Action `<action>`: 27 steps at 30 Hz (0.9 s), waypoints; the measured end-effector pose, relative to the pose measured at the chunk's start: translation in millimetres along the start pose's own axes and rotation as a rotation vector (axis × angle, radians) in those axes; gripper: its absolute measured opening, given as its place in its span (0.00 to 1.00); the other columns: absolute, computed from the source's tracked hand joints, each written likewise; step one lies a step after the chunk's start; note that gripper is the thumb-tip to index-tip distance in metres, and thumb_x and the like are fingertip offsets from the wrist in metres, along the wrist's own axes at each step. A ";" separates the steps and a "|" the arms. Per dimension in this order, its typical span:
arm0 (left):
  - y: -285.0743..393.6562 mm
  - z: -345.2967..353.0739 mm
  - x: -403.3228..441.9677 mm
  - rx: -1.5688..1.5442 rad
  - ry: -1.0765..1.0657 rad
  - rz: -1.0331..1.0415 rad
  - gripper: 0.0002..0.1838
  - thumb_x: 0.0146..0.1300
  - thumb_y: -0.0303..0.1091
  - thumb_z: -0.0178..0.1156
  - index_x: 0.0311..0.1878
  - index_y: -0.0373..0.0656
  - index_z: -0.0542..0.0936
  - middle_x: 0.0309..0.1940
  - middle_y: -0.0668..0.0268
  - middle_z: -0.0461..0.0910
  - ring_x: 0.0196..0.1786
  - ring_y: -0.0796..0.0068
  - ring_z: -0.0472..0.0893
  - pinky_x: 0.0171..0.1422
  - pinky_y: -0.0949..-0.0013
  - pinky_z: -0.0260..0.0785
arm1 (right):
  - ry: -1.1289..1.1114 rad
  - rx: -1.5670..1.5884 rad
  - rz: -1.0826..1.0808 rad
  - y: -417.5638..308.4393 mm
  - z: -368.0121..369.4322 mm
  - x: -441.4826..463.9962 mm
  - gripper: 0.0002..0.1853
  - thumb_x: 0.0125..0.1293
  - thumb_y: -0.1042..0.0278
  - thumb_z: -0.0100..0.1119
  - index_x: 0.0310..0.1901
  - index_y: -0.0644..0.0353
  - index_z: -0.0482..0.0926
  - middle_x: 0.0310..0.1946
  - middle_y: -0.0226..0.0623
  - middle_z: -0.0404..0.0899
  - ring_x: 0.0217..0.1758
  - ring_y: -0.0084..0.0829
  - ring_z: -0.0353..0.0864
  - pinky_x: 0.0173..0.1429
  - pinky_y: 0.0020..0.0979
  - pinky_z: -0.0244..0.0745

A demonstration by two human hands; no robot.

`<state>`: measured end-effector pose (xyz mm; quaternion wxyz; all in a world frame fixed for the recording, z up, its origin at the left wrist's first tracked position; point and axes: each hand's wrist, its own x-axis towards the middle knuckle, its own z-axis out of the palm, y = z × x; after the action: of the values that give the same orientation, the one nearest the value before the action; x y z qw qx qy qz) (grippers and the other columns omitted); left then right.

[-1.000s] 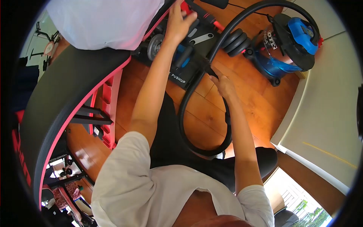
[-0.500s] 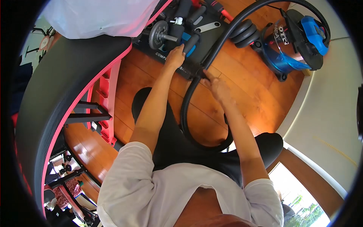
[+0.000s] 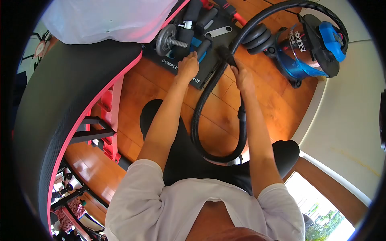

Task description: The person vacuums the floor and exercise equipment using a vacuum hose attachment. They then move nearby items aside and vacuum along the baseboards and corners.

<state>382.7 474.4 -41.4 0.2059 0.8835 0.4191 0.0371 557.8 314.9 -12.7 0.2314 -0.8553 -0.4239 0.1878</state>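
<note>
The right hand has its fingers wrapped around the black vacuum nozzle, whose head sits by the right edge of the push-up board lying on the floor; the left hand meets a black handle near the board's front edge (whether its fingers grasp it, one cannot tell). Keeping the looped hose slack would likely help steady the nozzle.

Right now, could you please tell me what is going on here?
The person's right hand grips a black vacuum nozzle by a push-up board. The left hand is over the board's near edge, beside a black handle; its grip is unclear. The hose loops back to the vacuum cleaner.
</note>
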 end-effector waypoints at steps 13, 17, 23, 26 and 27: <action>12.5 7.3 -6.2 0.185 -0.014 -0.056 0.31 0.68 0.37 0.56 0.71 0.35 0.63 0.70 0.54 0.66 0.66 0.57 0.73 0.63 0.42 0.65 | 0.110 -0.086 0.059 -24.7 5.1 143.6 0.26 0.71 0.50 0.51 0.68 0.47 0.69 0.45 0.59 0.82 0.46 0.54 0.84 0.54 0.48 0.77; 22.4 -1.4 -9.9 0.161 -0.085 -0.102 0.30 0.69 0.28 0.45 0.74 0.34 0.59 0.74 0.53 0.61 0.71 0.56 0.68 0.72 0.40 0.55 | -0.130 0.056 0.058 -29.2 0.7 141.3 0.26 0.71 0.49 0.51 0.68 0.47 0.70 0.44 0.61 0.82 0.40 0.52 0.85 0.52 0.46 0.78; 23.3 -0.9 -7.6 0.166 -0.061 -0.089 0.29 0.70 0.29 0.45 0.74 0.33 0.59 0.73 0.52 0.61 0.71 0.55 0.67 0.72 0.39 0.54 | -0.176 0.060 0.041 -30.0 -15.0 139.4 0.26 0.70 0.48 0.51 0.66 0.49 0.72 0.45 0.57 0.82 0.40 0.51 0.86 0.52 0.44 0.77; 22.2 1.8 -10.8 0.152 -0.038 -0.077 0.29 0.70 0.29 0.45 0.73 0.32 0.60 0.73 0.51 0.62 0.70 0.55 0.68 0.71 0.39 0.55 | 0.000 0.014 0.032 -2.9 -10.8 171.1 0.25 0.70 0.48 0.50 0.65 0.49 0.73 0.52 0.56 0.80 0.58 0.52 0.79 0.62 0.47 0.72; 21.7 -1.1 -8.1 0.153 -0.030 -0.075 0.29 0.70 0.29 0.45 0.73 0.31 0.60 0.73 0.51 0.62 0.70 0.54 0.68 0.71 0.39 0.55 | 0.048 -0.030 0.053 -4.6 -12.5 178.1 0.26 0.70 0.48 0.49 0.66 0.48 0.72 0.53 0.56 0.80 0.58 0.53 0.79 0.62 0.48 0.72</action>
<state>392.9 456.4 -30.9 0.1454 0.8808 0.4504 -0.0158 662.8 459.0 -22.1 0.2235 -0.8739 -0.3983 0.1666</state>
